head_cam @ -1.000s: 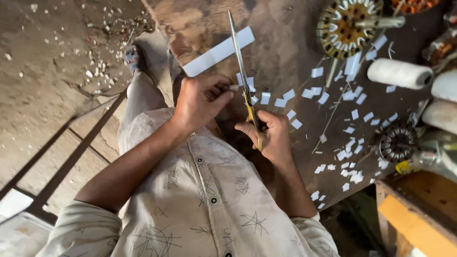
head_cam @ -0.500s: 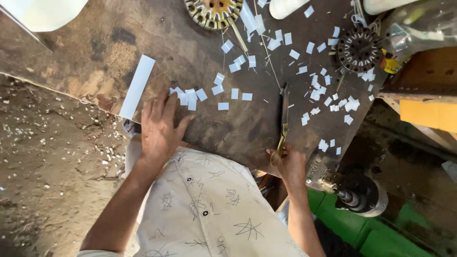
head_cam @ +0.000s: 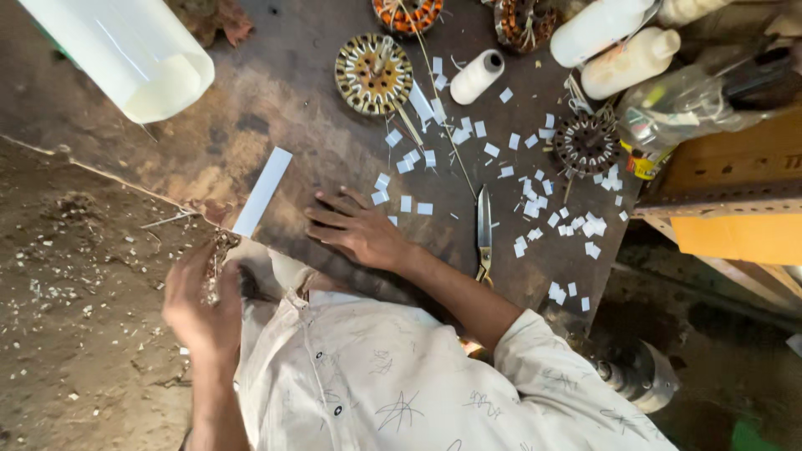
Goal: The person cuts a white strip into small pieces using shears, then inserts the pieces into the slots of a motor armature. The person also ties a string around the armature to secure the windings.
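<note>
My right hand (head_cam: 361, 232) lies flat, fingers spread, on the dark worn tabletop (head_cam: 276, 92), just below a few small white paper pieces (head_cam: 405, 203). Long scissors (head_cam: 483, 227) lie on the table beside my right forearm, apart from the hand. My left hand (head_cam: 200, 305) hovers off the table's near edge over the dirt floor, its fingers closed on a small dark wiry scrap (head_cam: 213, 269). A long white paper strip (head_cam: 261, 192) lies at the table edge between the two hands.
Several cut paper bits (head_cam: 535, 188) litter the table. Round motor cores (head_cam: 373, 73) (head_cam: 585, 144), a white thread spool (head_cam: 476, 77), a big white roll (head_cam: 125, 50) and bottles (head_cam: 622, 60) stand further back. A yellow box (head_cam: 735, 238) is at right.
My right hand let go of the scissors, which now lie on the table, and moved left onto the tabletop. My left hand came off the table to its edge.
</note>
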